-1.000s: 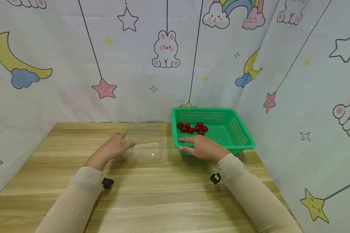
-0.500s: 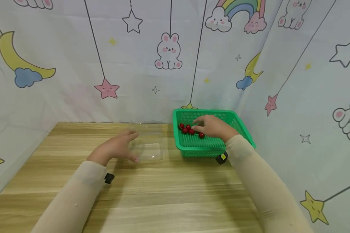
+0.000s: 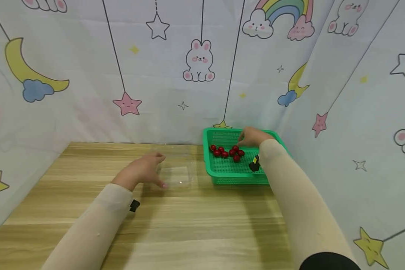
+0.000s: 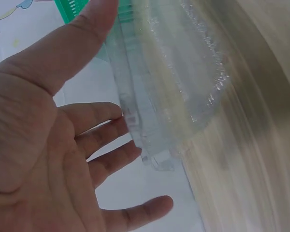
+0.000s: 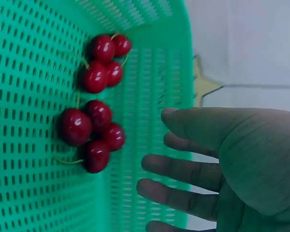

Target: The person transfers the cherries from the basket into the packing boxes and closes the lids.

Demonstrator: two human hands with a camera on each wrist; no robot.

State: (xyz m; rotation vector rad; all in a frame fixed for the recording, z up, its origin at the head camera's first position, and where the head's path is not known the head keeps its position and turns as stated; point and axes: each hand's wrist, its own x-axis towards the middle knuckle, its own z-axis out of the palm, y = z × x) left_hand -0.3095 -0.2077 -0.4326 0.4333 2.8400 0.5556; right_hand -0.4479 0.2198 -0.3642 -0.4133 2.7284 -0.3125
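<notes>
A green plastic basket (image 3: 240,174) holds several dark red cherries (image 3: 236,158) with thin green stems. They lie in two loose clusters on its mesh floor in the right wrist view. Over the basket's back part is my right hand (image 3: 252,137). Its fingers (image 5: 176,166) stretch toward the cherries without touching them, nothing held. To the left, a clear plastic box (image 3: 179,174) stands on the table. My left hand (image 3: 142,173) is spread beside its left side, thumb and fingers apart. In the left wrist view the fingertips (image 4: 115,110) reach the box's rim; contact is uncertain.
The wood-grain table (image 3: 189,225) reaches back to a white curtain (image 3: 162,75) printed with rabbits, stars and moons. More curtain closes in on the right, close to the basket. Small black cameras sit at both wrists.
My right hand has moved from the basket's front left rim, over the cherries, to its back part. My left hand has shifted slightly right, its fingers spreading wider beside the clear box.
</notes>
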